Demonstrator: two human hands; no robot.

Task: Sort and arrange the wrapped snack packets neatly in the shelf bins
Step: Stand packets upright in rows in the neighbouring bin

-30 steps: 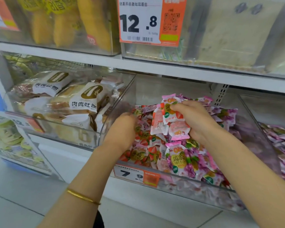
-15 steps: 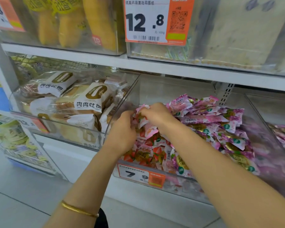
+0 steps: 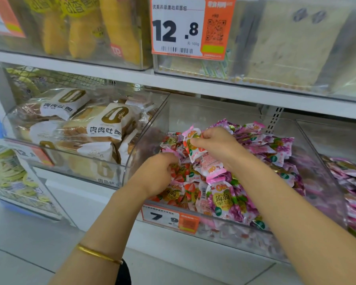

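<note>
1. "12.8" is printed in large black digits on the upper price tag (image 3: 191,27), fixed to the upper bin (image 3: 286,48); "元/500g", a barcode and a QR code are carried beside it.
2. "7.9" is shown on the lower price tag (image 3: 170,220), on the front of the snack bin (image 3: 245,237).
3. "肉肉吐司" and a large gold "0" are printed on the bread packets (image 3: 105,128).
4. "蒟蒻果冻" can be read on a purple snack packet (image 3: 224,202).

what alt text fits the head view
A person's right hand grips pink wrapped snack packets above a clear shelf bin full of them, while the left hand rests in the pile. Bread packs fill the neighbouring bin.
</note>
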